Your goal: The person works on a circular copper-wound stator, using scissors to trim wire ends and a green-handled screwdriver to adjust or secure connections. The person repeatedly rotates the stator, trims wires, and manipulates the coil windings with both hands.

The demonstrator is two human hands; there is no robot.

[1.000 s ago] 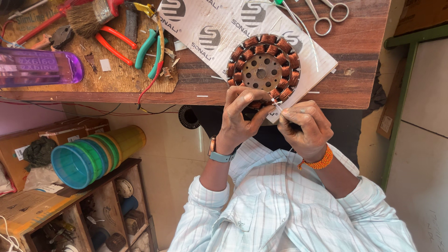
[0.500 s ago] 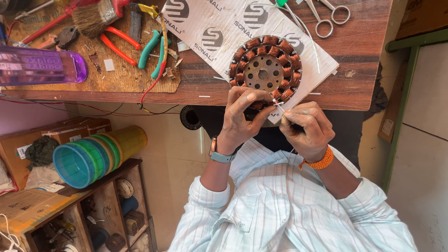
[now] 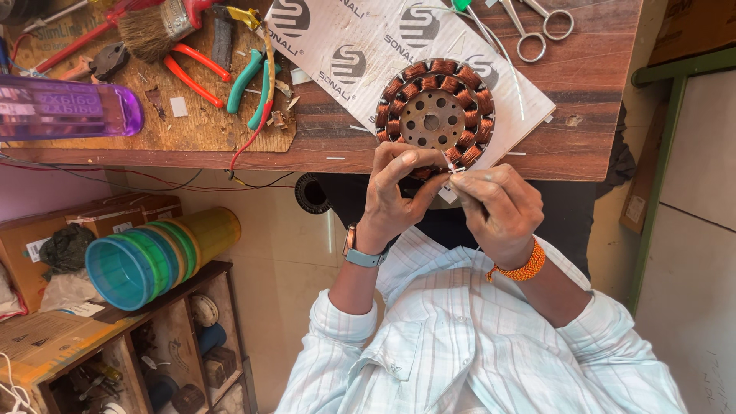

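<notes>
Both hands have crept up toward the bench edge since a second ago, and the view has shifted slightly; little else changes. From the head camera, the left hand (image 3: 399,188) curls over the near rim of the copper-wound stator (image 3: 435,113), fingers bent against its coils, while the right hand (image 3: 498,207) pinches a thin white sleeve (image 3: 454,169) between thumb and forefinger right at that rim. That stator lies flat on a printed white sheet (image 3: 345,46) on the wooden bench (image 3: 598,84), close to its front edge. Scissors (image 3: 537,19), pliers (image 3: 253,77) and a brush (image 3: 153,27) lie farther back, well apart from the work. As I judge it, the risk is the sleeve slipping from so small a pinch, or a hard pull scraping the winding wire's coating.
</notes>
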